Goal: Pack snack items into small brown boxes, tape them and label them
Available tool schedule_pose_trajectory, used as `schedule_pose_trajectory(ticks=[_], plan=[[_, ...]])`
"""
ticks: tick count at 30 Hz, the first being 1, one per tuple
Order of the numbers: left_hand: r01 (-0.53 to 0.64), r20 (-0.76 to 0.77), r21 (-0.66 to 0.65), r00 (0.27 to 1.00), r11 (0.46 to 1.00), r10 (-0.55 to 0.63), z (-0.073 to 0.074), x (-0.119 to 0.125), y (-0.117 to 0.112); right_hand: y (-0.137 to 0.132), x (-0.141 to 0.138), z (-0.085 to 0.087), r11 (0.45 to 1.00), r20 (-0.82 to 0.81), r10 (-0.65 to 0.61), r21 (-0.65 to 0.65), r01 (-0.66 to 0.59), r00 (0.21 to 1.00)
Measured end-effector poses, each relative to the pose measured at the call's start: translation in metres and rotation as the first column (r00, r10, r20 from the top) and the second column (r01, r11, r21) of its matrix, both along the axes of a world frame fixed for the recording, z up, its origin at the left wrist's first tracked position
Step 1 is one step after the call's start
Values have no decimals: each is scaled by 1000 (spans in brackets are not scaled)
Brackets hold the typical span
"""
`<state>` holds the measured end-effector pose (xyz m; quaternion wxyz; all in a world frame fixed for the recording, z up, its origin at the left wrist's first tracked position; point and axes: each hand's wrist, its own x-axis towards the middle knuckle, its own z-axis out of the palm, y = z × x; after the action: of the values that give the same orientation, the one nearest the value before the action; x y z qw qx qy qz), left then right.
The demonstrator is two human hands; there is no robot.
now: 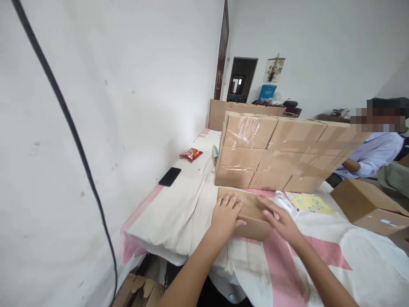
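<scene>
A small closed brown cardboard box point(252, 228) lies in front of me on the cloth-covered table. My left hand point(226, 211) rests on the left part of its top, fingers spread, with the thumb at the front edge. Over the box's right end is my right hand point(277, 218), slightly blurred, its fingers stretched out across the top. Whether the right fingertips press on the lid, I cannot tell. Just behind stands a stack of several taped cardboard boxes point(271, 155). A yellow sheet with blue oval marks point(311, 202) and a clear plastic item point(287, 204) lie right of the box.
A black phone point(170, 176) and a red snack packet point(191, 154) lie left, near the white wall. An open carton point(367, 207) stands at the right. A person in a light shirt point(380, 151) sits beyond it. Another open carton point(139, 292) is below the table's left edge.
</scene>
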<state>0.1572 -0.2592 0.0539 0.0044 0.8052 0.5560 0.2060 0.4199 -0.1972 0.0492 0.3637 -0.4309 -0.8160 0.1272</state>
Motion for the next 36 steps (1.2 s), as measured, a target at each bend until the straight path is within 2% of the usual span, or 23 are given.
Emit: schedule_pose_trajectory(ticks=[1, 2, 3, 4, 5, 8, 10, 13, 16, 20, 24, 29, 33, 36], plan=[[-7, 1, 9, 1000, 1000, 7, -1, 1, -1, 12, 22, -1, 994, -74, -106, -13, 106, 992], [-11, 2, 19, 1000, 1000, 11, -2, 2, -2, 24, 45, -2, 963, -134, -268, -20, 268, 954], [-12, 3, 28, 1000, 1000, 12, -3, 2, -4, 37, 68, -5, 912, -136, -411, -42, 409, 902], [-13, 4, 36, 1000, 999, 13, -3, 2, -5, 49, 89, -8, 864, -103, -504, -88, 497, 858], [-14, 8, 42, 1000, 999, 14, -4, 2, -7, 58, 107, -11, 837, -44, -533, -177, 518, 845], [-23, 22, 49, 1000, 999, 22, -4, 1, -8, 73, 136, -21, 797, 106, -442, -411, 444, 891], [-25, 34, 48, 999, 999, 24, -4, 0, -8, 76, 138, -26, 788, 150, -417, -431, 439, 896], [-32, 31, 63, 999, 998, 30, -3, 0, -9, 86, 131, -28, 758, 216, -466, -403, 513, 858], [-54, -2, 99, 999, 994, 54, -2, 0, -13, 104, 128, -22, 699, 293, -484, -437, 566, 824], [-70, -17, 133, 997, 989, 73, -2, 1, -20, 122, 130, -7, 605, 391, -459, -521, 602, 798], [-71, -15, 156, 997, 985, 74, -3, 2, -23, 128, 127, 6, 504, 467, -424, -590, 630, 776], [-83, -3, 180, 996, 980, 85, -4, 4, -25, 129, 116, 10, 406, 513, -440, -618, 673, 737], [-97, 17, 178, 995, 979, 95, -4, 6, -30, 127, 109, 6, 379, 518, -464, -617, 690, 719], [-103, 24, 179, 995, 978, 100, -3, 7, -33, 124, 106, 1, 411, 521, -497, -563, 717, 694]])
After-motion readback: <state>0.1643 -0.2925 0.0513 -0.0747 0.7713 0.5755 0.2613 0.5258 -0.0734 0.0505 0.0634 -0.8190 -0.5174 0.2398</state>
